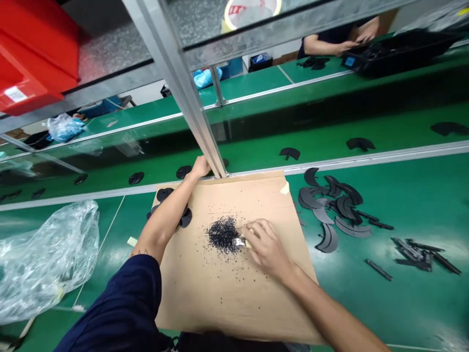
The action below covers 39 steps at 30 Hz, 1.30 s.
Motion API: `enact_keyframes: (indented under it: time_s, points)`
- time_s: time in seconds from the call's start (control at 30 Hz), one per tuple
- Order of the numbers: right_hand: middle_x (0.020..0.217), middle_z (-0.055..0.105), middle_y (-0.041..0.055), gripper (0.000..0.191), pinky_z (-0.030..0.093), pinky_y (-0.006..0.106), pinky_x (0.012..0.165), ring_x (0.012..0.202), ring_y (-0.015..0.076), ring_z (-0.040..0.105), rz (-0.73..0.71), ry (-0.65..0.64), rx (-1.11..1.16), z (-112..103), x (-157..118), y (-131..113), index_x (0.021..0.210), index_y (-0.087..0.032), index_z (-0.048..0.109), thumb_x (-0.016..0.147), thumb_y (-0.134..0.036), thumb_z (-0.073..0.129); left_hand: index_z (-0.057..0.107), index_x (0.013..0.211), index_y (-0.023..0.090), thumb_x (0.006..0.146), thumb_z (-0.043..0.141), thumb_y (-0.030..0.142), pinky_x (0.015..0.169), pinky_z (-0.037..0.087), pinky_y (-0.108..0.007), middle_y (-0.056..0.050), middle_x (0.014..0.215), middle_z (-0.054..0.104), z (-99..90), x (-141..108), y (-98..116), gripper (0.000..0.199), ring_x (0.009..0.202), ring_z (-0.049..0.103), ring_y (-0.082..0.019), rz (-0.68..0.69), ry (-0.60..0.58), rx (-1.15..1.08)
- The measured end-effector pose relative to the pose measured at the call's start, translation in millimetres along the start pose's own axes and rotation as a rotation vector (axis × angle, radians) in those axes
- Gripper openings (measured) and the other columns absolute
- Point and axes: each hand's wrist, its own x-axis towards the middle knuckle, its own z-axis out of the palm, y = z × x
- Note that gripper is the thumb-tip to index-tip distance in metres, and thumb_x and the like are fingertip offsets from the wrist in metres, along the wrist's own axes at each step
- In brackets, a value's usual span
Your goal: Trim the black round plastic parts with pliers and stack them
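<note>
My left hand (201,166) reaches over the far edge of the cardboard sheet (205,303) to the green conveyor belt, beside the metal post. Its fingers are hidden, so its grip does not show. A dark round part (183,172) lies on the belt just left of it. My right hand (266,245) is closed around a small tool (240,242) with a shiny metal end and a pale handle. The tool's end touches the right side of a heap of small black bits (223,234) on the cardboard. More black round parts (186,218) lie partly under my left forearm.
Curved black parts (344,205) and narrow black pieces (417,254) lie on the bench at right. A clear plastic bag (51,259) spreads at left. The metal post (179,83) and a shelf with a red bin (36,58) stand ahead. Across the belt, a person's hands (353,44) work near a black tray (395,54).
</note>
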Motion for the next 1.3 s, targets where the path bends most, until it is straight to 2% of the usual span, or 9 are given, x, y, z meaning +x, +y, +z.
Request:
enact_keyframes:
  time_s: [0.13,0.23,0.4,0.5,0.6,0.7,0.87,1.13,1.3]
  points:
    - [0.089,0.066,0.0089,0.038,0.049,0.036,0.072,0.082,0.023,0.057,-0.032,0.067,-0.003,0.4,0.2,4.1,0.126,-0.014,0.06,0.091,-0.005,0.049,0.062,0.077,0.015,0.076,0.06,0.014,0.08,0.047,-0.03,-0.004,0.07,0.063,-72.8,-46.0,-11.9,0.003,0.076,0.059,-0.019,-0.071,0.126,0.141]
    - [0.089,0.066,0.0079,0.051,0.051,0.035,0.071,0.08,0.022,0.06,-0.093,0.087,0.022,0.0,5.2,3.0,0.142,-0.015,0.051,0.092,-0.004,0.048,0.066,0.086,0.013,0.081,0.06,0.019,0.075,0.047,-0.026,-0.004,0.078,0.066,-102.5,-108.3,-8.6,0.009,0.075,0.06,-0.016,-0.08,0.088,0.158]
    - [0.116,0.067,0.0157,0.049,0.055,0.033,0.075,0.094,0.0216,0.065,-0.184,0.065,0.125,2.8,18.0,-18.5,0.141,-0.017,0.053,0.094,-0.007,0.051,0.069,0.092,0.015,0.095,0.059,0.032,0.069,0.047,-0.023,-0.004,0.085,0.067,-69.9,-225.9,29.6,0.02,0.076,0.061,-0.014,0.181,-0.419,-0.032]
    - [0.1,0.071,0.0108,0.028,0.052,0.032,0.071,0.085,0.0196,0.064,-0.253,-0.038,0.194,4.1,19.9,-33.2,0.119,-0.017,0.063,0.095,-0.008,0.054,0.066,0.094,0.015,0.102,0.051,0.03,0.07,0.047,-0.022,-0.003,0.086,0.066,-44.1,-262.8,43.3,0.023,0.077,0.06,-0.013,0.216,-0.557,-0.128]
    - [0.088,0.071,0.0074,0.018,0.049,0.031,0.067,0.076,0.0175,0.061,-0.15,-0.084,0.31,0.8,17.4,-40.6,0.105,-0.018,0.064,0.095,-0.007,0.053,0.066,0.092,0.014,0.105,0.045,0.025,0.077,0.048,-0.026,-0.005,0.088,0.067,-42.6,-262.3,28.4,0.027,0.082,0.06,-0.015,0.284,-0.418,0.08]
    - [0.087,0.069,0.0058,0.005,0.049,0.029,0.066,0.075,0.0175,0.063,0.176,-0.091,0.477,-4.6,17.0,-42.2,0.098,-0.02,0.065,0.096,-0.021,0.06,0.068,0.098,0.014,0.101,0.046,0.012,0.081,0.047,-0.032,-0.01,0.1,0.07,-52.9,-239.5,-1.2,0.022,0.092,0.06,-0.02,0.331,-0.205,0.57]
    - [0.06,0.044,-0.0035,0.046,0.036,0.027,0.053,0.055,0.0115,0.039,0.706,-0.119,0.731,-7.3,20.7,-40.6,0.066,-0.021,0.047,0.087,-0.054,0.071,0.067,0.095,0.009,0.094,0.046,0.0,0.071,0.045,-0.032,-0.014,0.094,0.067,-57.7,-214.0,-20.2,0.023,0.088,0.061,-0.023,0.386,-0.277,0.9]
    - [0.077,0.063,0.0011,0.05,0.052,0.028,0.06,0.067,0.0145,0.056,1.166,-0.024,1.26,-4.3,23.6,-58.9,0.082,-0.018,0.064,0.064,-0.057,0.089,0.073,0.103,0.018,0.098,0.058,0.014,0.072,0.052,-0.024,-0.006,0.095,0.067,-39.6,-258.8,35.1,0.016,0.087,0.065,-0.014,0.49,0.052,-0.242]
    - [0.081,0.066,0.0002,0.045,0.054,0.028,0.064,0.071,0.0143,0.059,1.162,-0.015,1.318,-2.0,29.4,-70.9,0.087,-0.02,0.067,0.066,-0.053,0.089,0.074,0.103,0.018,0.095,0.058,0.008,0.08,0.054,-0.028,-0.005,0.097,0.069,-18.3,-280.0,59.3,0.021,0.092,0.065,-0.014,0.511,0.13,-0.254]
